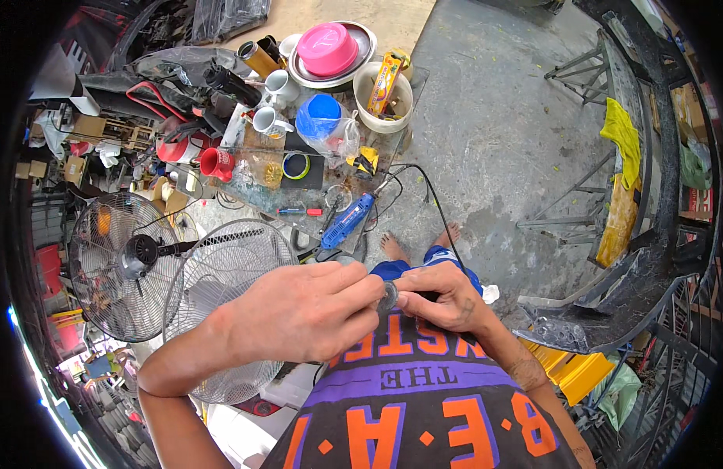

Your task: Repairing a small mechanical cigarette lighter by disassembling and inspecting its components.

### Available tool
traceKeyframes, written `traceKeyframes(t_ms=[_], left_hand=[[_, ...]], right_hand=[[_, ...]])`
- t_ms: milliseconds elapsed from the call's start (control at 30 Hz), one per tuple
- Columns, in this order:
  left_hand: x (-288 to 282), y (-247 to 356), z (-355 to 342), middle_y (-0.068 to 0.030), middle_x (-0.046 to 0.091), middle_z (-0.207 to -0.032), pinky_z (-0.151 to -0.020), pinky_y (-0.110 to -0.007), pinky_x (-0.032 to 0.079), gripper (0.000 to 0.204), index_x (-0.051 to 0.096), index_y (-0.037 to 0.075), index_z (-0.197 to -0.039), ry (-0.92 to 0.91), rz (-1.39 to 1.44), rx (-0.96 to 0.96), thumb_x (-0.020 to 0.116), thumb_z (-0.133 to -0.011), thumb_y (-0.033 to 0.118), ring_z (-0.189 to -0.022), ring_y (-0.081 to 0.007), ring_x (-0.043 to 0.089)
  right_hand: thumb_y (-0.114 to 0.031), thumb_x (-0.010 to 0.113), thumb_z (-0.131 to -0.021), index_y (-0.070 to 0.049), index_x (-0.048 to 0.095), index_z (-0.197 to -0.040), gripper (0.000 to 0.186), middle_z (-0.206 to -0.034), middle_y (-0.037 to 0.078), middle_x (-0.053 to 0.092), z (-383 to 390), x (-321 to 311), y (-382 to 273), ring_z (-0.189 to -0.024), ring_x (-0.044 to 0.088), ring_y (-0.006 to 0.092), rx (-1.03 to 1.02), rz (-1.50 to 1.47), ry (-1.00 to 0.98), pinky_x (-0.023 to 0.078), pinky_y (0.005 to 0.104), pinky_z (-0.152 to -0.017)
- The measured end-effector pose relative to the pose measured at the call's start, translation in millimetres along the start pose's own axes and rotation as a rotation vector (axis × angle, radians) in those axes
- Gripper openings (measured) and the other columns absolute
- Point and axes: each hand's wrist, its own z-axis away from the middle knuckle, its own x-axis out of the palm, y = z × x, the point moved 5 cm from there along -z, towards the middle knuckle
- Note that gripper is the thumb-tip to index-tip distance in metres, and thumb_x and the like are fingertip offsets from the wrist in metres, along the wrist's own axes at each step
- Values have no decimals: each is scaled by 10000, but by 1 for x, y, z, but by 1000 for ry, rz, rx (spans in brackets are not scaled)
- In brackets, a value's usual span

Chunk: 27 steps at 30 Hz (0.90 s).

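In front of my torso, my left hand (322, 305) and my right hand (443, 297) meet with their fingers pinched together on a small grey disc (389, 294). My left hand covers part of it, so its full shape is hard to tell. Just beyond my hands, a blue corded power tool (347, 223) lies at the front of the cluttered table (256, 195), with a black cord running down toward my legs. A red-and-blue pen-like item (299, 211) lies left of the tool.
The table holds several mugs (282, 86), a pink tub (326, 51) and a white bucket (381, 98). Fans (119, 266) stand at my left. Concrete floor (486, 148) lies ahead. A stand with a yellow cloth (619, 141) and black curved panels (650, 297) are at my right.
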Motion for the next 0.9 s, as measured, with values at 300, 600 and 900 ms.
traceKeyframes(t_ms=[300,600,900], left_hand=[[-5,-3,4,-62,510,-876,-671,-305,502,140,566,50,-796,-25,-11,-41,625,-694,126,-827,-198,574],[33,-18,47,-48,618,-795,-623,-197,404,290,525,34,-1228,812,862,-1123,564,-942,22,-702,-64,518],[123,-37,26,16,592,-858,-647,-190,416,140,566,8,-1047,977,1380,-952,626,-933,63,-706,-42,504]], right_hand=[[-127,606,-934,25,666,-1051,201,-785,76,653,2,0,8,-679,604,114,261,-33,-80,474,265,-629],[-163,481,-1013,23,570,-919,227,-770,21,432,-6,-14,17,-625,430,97,231,-96,110,371,257,-567],[-202,488,-1001,9,591,-1169,289,-849,1,507,-11,-25,9,-670,467,66,238,-336,277,360,201,-573]])
